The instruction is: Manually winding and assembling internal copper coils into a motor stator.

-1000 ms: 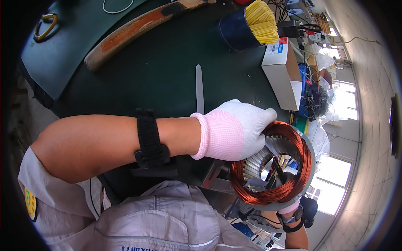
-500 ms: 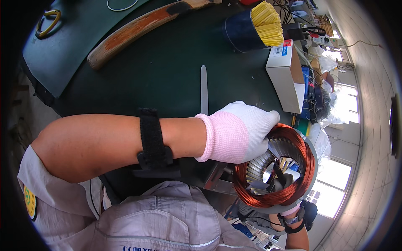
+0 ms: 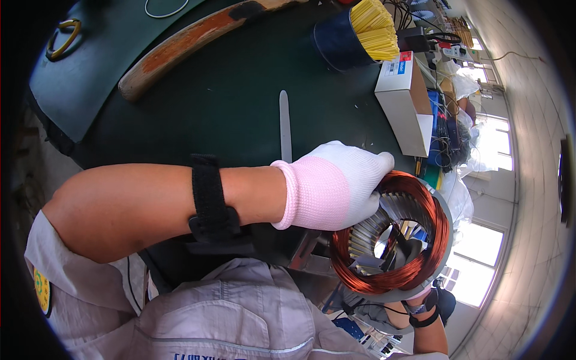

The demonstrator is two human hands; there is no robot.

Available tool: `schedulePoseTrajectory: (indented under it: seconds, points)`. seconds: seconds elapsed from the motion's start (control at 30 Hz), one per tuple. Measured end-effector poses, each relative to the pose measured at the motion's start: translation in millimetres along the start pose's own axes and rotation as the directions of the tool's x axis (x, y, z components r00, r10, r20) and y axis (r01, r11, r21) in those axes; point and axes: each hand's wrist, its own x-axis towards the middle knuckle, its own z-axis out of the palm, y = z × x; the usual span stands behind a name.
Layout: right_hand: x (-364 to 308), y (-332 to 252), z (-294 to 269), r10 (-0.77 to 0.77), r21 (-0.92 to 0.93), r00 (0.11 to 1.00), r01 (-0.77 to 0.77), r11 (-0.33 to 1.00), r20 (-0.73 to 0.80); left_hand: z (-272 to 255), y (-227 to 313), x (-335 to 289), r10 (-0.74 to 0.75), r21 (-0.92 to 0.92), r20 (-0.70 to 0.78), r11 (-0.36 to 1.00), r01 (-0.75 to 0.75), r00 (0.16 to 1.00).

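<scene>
A motor stator (image 3: pixel 441 240) with thick copper-wire windings around its open bore stands tilted at the right. My left hand (image 3: pixel 348 183), in a white and pink knit glove, reaches across from the left. Its fingers curl over the upper left rim of the windings, with the fingertips partly hidden inside. Behind the lower right of the stator is my right hand (image 3: pixel 419 294), of which only a bit of pink glove cuff shows; the stator hides its fingers. Grey slot liners line the bore, and a dark flap-like piece (image 3: pixel 408 253) shows inside the opening.
On the dark green bench lie a flat grey strip-like tool (image 3: pixel 285 123), a worn wooden bat-shaped piece (image 3: pixel 180 53) and yellow-handled pliers (image 3: pixel 63 39). A dark blue tub (image 3: pixel 336 43) of yellow sticks and a white box (image 3: pixel 401 102) stand beyond the stator, near cables and plastic bags.
The bench items and the stator appear slightly further left and up in the picture. My left hand stays on the windings, with hardly any change in its pose.
</scene>
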Motion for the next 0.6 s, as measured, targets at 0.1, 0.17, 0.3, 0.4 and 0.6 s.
schedulePoseTrajectory:
  seconds: [0.1,0.17,0.3,0.4,0.6]
  points:
    - [0,0,-3,-0.009,-0.006,1.0,0.008,1.0,-0.011,0,0,-1,0.002,-0.022,-0.009,1.0,-0.002,1.0]
    - [-1,1,-6,-0.02,-0.011,1.0,0.02,1.0,-0.024,-1,5,-2,0.024,-0.011,-0.003,1.0,-0.024,1.0]
    - [-4,8,-3,-0.03,0.005,0.998,0.03,1.0,-0.057,3,4,-1,0.056,0.011,-0.039,0.998,-0.056,0.998]
    - [-8,17,12,-0.023,0.052,0.996,0.028,0.998,-0.091,3,0,0,0.066,-0.048,-0.049,0.997,-0.068,0.997]
    - [13,20,46,-0.099,0.145,0.984,0.121,0.982,-0.151,7,-3,-3,0.061,-0.059,-0.075,0.996,-0.065,0.995]
